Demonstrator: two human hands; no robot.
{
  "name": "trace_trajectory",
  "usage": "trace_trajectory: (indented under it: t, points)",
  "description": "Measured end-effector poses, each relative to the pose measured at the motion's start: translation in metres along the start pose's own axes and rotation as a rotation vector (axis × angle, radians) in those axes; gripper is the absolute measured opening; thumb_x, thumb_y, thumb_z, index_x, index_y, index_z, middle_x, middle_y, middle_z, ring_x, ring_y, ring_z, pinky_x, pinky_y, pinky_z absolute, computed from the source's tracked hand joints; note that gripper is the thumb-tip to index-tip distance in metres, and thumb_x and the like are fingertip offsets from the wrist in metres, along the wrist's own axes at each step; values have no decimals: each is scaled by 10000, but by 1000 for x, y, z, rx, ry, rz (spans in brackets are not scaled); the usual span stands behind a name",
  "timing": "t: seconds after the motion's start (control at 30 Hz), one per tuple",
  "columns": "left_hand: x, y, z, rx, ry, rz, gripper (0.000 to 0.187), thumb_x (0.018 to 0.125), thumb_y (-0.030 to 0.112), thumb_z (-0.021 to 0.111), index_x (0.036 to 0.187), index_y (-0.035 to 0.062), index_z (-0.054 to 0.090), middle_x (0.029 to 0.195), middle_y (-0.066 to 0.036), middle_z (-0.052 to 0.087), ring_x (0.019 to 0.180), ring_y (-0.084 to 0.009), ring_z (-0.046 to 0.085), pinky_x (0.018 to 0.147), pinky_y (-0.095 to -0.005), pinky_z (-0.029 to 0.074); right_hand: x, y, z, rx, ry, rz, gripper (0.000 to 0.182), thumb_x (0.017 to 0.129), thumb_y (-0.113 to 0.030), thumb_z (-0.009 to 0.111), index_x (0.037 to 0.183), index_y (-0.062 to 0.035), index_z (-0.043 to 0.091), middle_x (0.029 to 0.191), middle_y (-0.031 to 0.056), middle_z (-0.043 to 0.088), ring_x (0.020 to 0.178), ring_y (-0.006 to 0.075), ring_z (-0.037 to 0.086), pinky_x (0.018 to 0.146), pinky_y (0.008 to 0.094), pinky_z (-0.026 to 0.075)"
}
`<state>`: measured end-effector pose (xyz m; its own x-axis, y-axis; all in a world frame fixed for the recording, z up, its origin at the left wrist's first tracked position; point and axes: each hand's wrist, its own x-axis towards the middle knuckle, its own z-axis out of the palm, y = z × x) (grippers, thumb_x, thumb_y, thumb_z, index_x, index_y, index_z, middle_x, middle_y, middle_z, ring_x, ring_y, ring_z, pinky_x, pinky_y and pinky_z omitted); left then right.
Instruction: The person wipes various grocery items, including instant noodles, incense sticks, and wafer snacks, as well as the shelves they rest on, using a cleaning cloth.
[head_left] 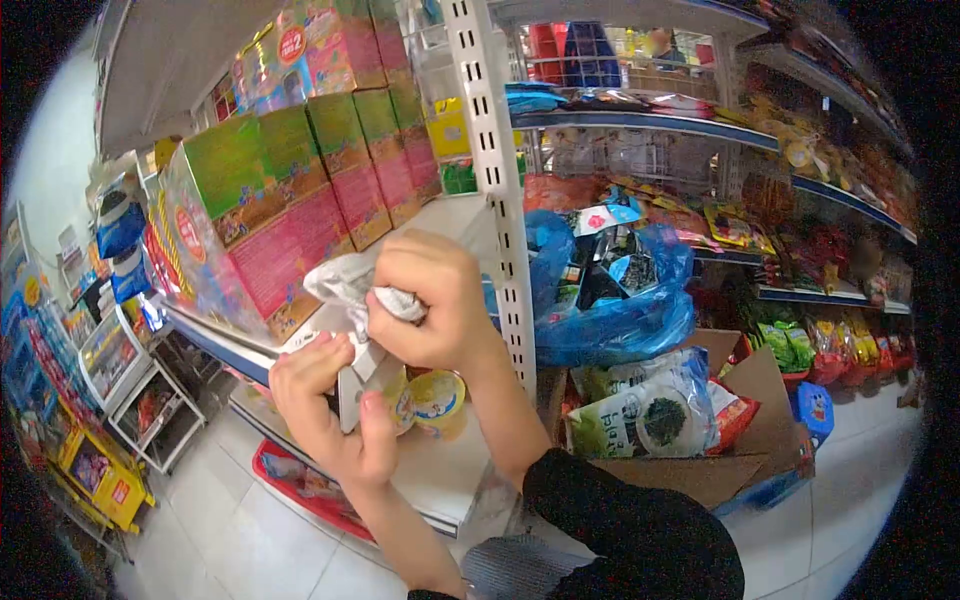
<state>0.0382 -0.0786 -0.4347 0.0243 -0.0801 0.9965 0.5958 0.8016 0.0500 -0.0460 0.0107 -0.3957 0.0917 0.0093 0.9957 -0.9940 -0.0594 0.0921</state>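
Observation:
My right hand (pixel 430 300) is closed in a fist around a crumpled white cloth (pixel 345 278), which sticks out on both sides of the fingers. Lower and to the left, my left hand (pixel 330 405) grips a white metal shelf piece (pixel 352 392), fingers over its top and thumb on the near side. The two hands are close together at the end of a white shelf. Behind them stand green and pink boxes (pixel 290 240) in a row. Below the hands, yellow-lidded round tubs (pixel 438 395) sit on a lower shelf, partly covered by my left hand.
A slotted white upright (pixel 492 150) rises beside my right hand. To the right, a blue plastic bag (pixel 615 325) full of packets sits above an open cardboard box (pixel 690 480) of snack bags. A red basket (pixel 310 490) lies under the lower shelf. Stocked shelves line the right.

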Motion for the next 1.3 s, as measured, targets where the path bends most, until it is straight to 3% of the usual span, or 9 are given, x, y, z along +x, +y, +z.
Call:
trace_trajectory:
  t: [0.27,0.43,0.47,0.63,0.77,0.83,1.07,1.23,1.3]
  points:
    - [0,0,0,49,18,-25,254,547,144,471,779,44,502,781,-74,535,745,-238,510,789,-377,276,-2,-4,3,-17,-25,67,116,491,-43,487,483,-11,376,473,74,334,438,199,344,408,283,237]
    - [3,6,-8,20,-52,-95,206,583,169,498,758,65,527,778,-61,542,750,-202,518,767,-354,297,-2,-6,5,-111,-23,40,129,468,-114,472,474,0,412,458,72,348,409,182,321,399,275,227]
    - [5,8,-10,19,-32,-100,206,583,169,498,758,65,527,778,-61,542,750,-202,518,767,-354,297,3,-6,0,-56,-116,57,108,465,-86,503,480,-41,407,473,80,361,421,219,353,405,300,252]
    - [13,11,-13,-73,-87,-237,125,594,140,490,688,64,519,715,-61,535,715,-209,505,720,-356,308,17,-17,-5,-217,-303,81,113,461,-81,511,468,-58,400,470,70,379,406,229,364,387,308,256]
    - [25,17,-15,-59,-138,-289,98,587,122,495,663,63,513,684,-62,531,701,-211,503,690,-342,312,27,-22,-6,-258,-331,175,127,467,-89,525,468,-63,400,471,62,384,410,229,368,391,312,269]
    - [31,21,-16,-49,-132,-351,71,586,105,499,635,54,495,660,-65,518,686,-221,499,671,-335,313,34,-28,-6,-352,-491,267,164,484,-142,573,489,-72,425,500,57,410,437,226,394,402,315,300]
    - [40,32,-19,40,-188,-475,101,581,74,530,579,60,431,633,-69,476,673,-213,476,720,-352,309,73,-48,1,-281,-564,262,177,491,-149,600,487,-92,433,485,32,392,449,197,410,406,298,316]
    - [69,41,-30,-41,-417,-662,100,649,85,517,612,35,439,693,-94,483,704,-242,450,763,-371,299,78,-37,-5,-179,-750,276,186,534,-218,598,562,-101,455,589,17,426,563,188,435,437,302,335]
    - [69,39,-31,10,-484,-641,92,652,83,514,618,35,443,693,-95,484,705,-243,451,764,-374,301,67,-32,-7,-166,-756,298,185,538,-219,595,565,-101,455,600,16,427,572,191,437,448,311,338]
